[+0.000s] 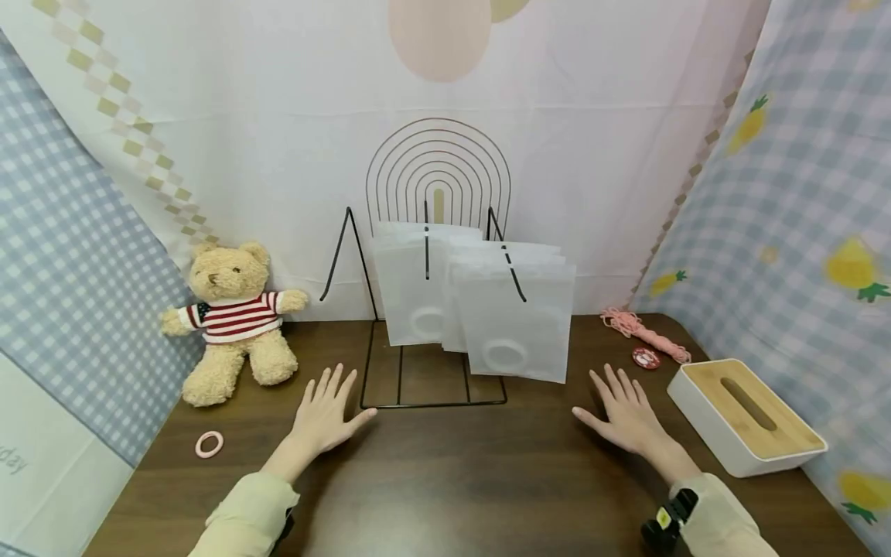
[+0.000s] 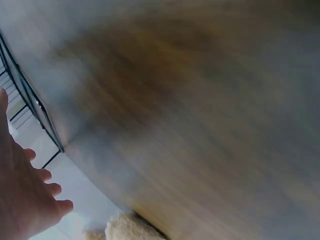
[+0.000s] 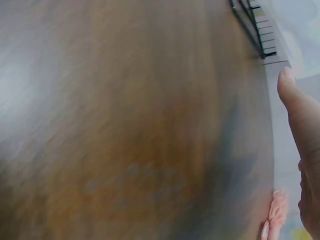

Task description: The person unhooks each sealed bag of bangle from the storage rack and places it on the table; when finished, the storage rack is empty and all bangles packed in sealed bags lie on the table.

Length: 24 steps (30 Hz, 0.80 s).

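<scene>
Hands (image 1: 322, 416) (image 1: 628, 418), two, spread wide, flank one wire rack (image 1: 433, 405) near one teddy bear (image 1: 237, 321).

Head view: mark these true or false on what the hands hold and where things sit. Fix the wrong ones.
1. The left hand and right hand are both empty. True.
2. The white bags are stacked flat. False: the white bags hang from the black rack.
3. The pink cord lies beyond the tissue box. True.
4. The pink ring lies beside the tissue box. False: the pink ring is at the left, in front of the teddy bear.
5. The teddy bear wears a striped top. True.
</scene>
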### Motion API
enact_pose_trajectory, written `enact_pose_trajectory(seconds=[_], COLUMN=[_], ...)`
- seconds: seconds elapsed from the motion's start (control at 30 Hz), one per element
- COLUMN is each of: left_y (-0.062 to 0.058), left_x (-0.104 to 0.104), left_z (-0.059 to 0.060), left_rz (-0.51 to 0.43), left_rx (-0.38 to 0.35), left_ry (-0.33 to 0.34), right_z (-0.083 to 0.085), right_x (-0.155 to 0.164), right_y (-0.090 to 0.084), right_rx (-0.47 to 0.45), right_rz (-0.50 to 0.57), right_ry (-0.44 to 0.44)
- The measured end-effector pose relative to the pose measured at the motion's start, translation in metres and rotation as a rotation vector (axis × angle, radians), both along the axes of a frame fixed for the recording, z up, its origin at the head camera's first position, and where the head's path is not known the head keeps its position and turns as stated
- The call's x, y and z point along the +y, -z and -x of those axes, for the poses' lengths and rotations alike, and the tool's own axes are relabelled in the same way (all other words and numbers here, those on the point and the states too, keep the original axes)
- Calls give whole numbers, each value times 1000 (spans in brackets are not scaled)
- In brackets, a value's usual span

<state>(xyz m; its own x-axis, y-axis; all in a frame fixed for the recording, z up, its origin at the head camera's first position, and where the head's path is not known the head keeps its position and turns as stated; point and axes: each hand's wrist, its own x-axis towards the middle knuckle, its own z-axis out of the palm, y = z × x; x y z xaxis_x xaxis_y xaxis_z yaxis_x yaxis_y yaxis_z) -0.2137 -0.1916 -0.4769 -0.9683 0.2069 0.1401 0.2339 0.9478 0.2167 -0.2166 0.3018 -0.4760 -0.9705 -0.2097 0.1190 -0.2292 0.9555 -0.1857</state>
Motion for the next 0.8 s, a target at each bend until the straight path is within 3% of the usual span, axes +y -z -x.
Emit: enact_pose_trajectory(seconds=[0.23,0.47,0.63,0.8], left_y=[9,13,12,11], left_x=[11,12,13,13], left_z=[24,35,37,36], left_rz=[-8,-81,-111,-104], left_rx=[-115,-261,-263,-252], left_ry=[-11,-7,8,11], right_z=[9,17,27,37], right_x=[-9,-22,-32,-48], right_y=[-15,-40,-66,-99], right_rx=[-25,-28,-9,33], right_rz=[12,50,107,274], right_ry=[-19,-43,-62,-111])
